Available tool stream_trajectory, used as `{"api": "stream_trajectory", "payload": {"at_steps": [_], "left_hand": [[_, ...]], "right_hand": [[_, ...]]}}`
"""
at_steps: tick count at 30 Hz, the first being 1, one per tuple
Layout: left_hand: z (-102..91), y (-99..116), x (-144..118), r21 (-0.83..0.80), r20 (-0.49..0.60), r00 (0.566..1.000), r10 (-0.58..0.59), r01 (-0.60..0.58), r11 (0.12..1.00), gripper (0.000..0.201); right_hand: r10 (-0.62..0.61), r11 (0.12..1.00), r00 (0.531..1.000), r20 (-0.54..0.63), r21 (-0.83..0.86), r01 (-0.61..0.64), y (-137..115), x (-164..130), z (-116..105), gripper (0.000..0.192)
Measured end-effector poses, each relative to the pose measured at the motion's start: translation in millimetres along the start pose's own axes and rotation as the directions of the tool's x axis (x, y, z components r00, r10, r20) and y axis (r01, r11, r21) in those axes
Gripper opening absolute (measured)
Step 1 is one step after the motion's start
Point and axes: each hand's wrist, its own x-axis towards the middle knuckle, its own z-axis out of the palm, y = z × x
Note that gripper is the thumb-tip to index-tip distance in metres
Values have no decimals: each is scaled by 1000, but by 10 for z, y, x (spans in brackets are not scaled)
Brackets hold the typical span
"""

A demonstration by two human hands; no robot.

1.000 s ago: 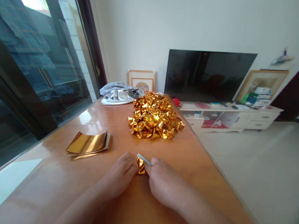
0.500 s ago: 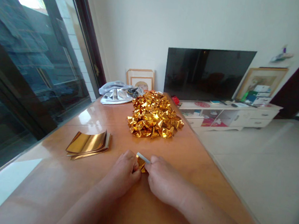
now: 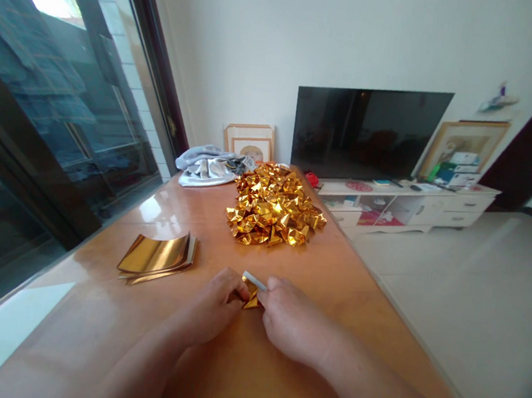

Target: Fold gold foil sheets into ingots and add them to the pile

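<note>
Between my two hands lies a small piece of folded gold foil paper on the wooden table, with a pale grey strip standing out along its far edge. My left hand has its fingers bent onto the paper's left side. On the other side, my right hand is closed on the paper's right end, its fingertips partly hidden. Farther off rises a heap of folded gold foil pieces. A stack of flat gold foil sheets, slightly curled, rests to the left.
Grey and silvery cloth is bunched at the far end of the wooden table. Beyond stand a television and a white cabinet. A glass sliding door is at the left.
My left hand has shifted slightly left, and its fingers have loosened, showing more of the folded foil paper. The right hand has hardly moved.
</note>
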Motion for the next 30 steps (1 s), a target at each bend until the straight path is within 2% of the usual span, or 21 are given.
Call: {"api": "stream_trajectory", "payload": {"at_steps": [8, 18, 23, 26, 30], "left_hand": [[115, -70, 49, 110, -48, 999, -5, 10, 994, 4], [111, -103, 30, 109, 2, 999, 37, -37, 993, 21], [123, -136, 40, 198, -3, 999, 44, -43, 979, 25], [131, -144, 42, 244, -15, 998, 53, -48, 969, 25], [155, -172, 40, 259, -30, 997, 69, -59, 964, 26]], "right_hand": [[-9, 1000, 999, -32, 3, 9, 3, -6, 34, 32], [3, 1000, 999, -31, -13, -4, -15, -37, 8, 34], [-17, 984, 999, -44, -178, 9, -241, -22, 79, 39], [46, 959, 999, -4, -279, -45, -377, 22, 97, 42], [9, 957, 1000, -15, -290, -13, -343, 47, 111, 41]]}}
